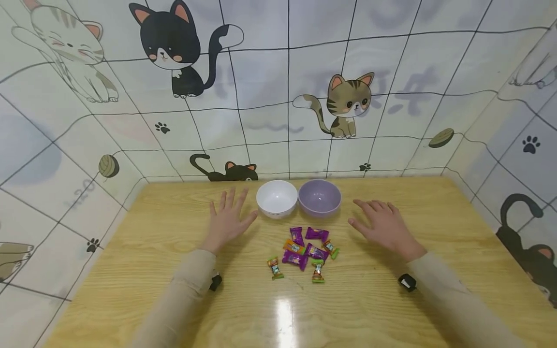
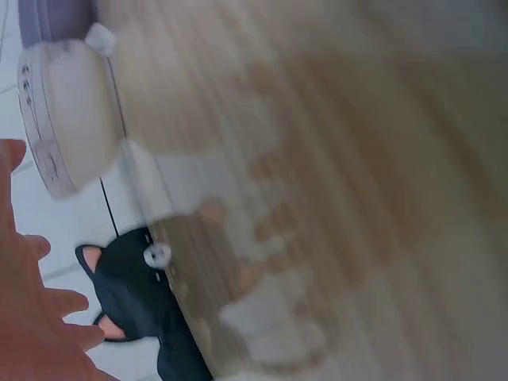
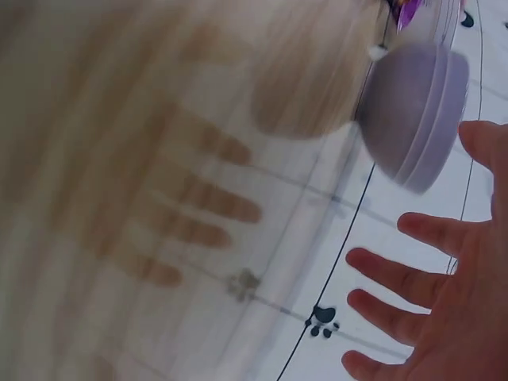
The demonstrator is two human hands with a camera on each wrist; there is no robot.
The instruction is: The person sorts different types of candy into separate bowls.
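Note:
My left hand (image 1: 227, 220) is spread over the table, just left of a white bowl (image 1: 277, 199), and holds nothing. To the right of a purple bowl (image 1: 319, 198), my right hand (image 1: 385, 227) reaches forward with fingers extended and nothing in them. The two bowls stand side by side at the back. In front of them lie several purple-wrapped candies (image 1: 295, 259) and several orange-and-green wrapped candies (image 1: 275, 268). The right wrist view shows the purple bowl (image 3: 413, 115) beyond the thumb of the right hand (image 3: 460, 294). Fingers of the left hand (image 2: 40, 309) edge into the left wrist view.
The wooden table (image 1: 243, 309) has a glossy top that reflects the hands. A cat-printed sheet (image 1: 270, 96) rises behind the table and along both sides. Small black wrist devices (image 1: 407, 282) sit at both cuffs.

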